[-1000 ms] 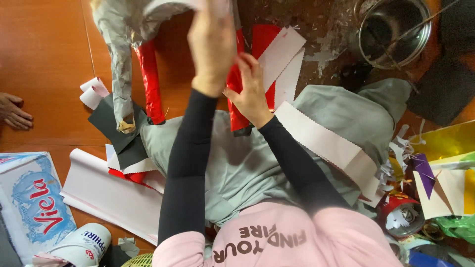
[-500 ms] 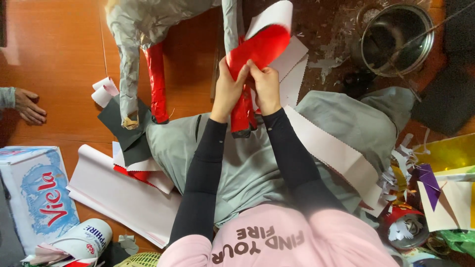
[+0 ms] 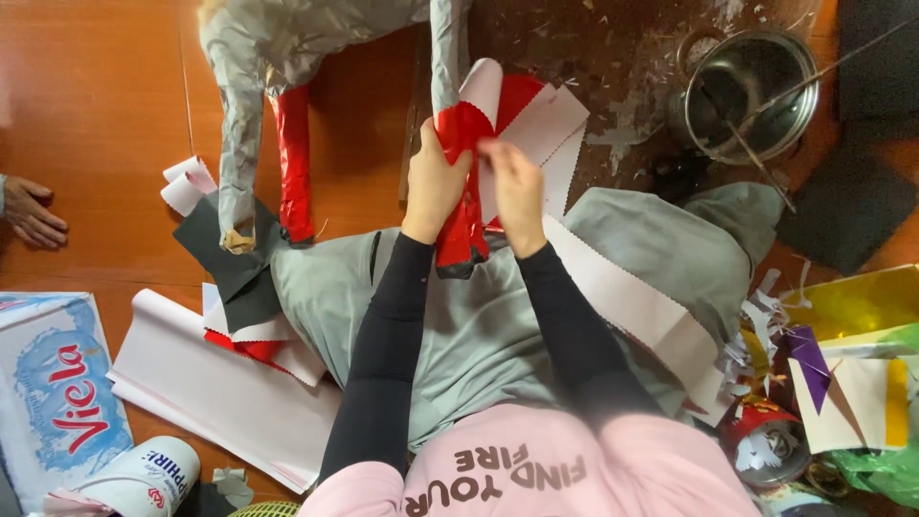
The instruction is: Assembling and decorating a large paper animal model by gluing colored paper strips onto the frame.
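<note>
My left hand [image 3: 433, 182] grips a leg of a grey paper-covered figure [image 3: 239, 86], wrapped in shiny red paper [image 3: 461, 225]. My right hand [image 3: 515, 187] pinches the edge of the red sheet [image 3: 517, 96] where it folds round that leg. Behind the sheet lie white zigzag-edged paper strips [image 3: 550, 124]. Another leg of the figure, also wrapped in red [image 3: 294, 163], stands to the left. Both forearms are in black sleeves above grey trousers [image 3: 479, 325].
A metal pot [image 3: 756, 91] with a stick stands at the upper right. White paper sheets [image 3: 211, 383], black paper [image 3: 230, 258], a blue and white package [image 3: 57, 393] and a can [image 3: 144, 479] lie left. Coloured paper scraps [image 3: 842, 383] pile at the right. Another person's hand [image 3: 29, 213] rests far left.
My left hand came down from high on the figure to the red-wrapped leg. Both hands closed on it, and the red sheet has been pulled lower round the leg.
</note>
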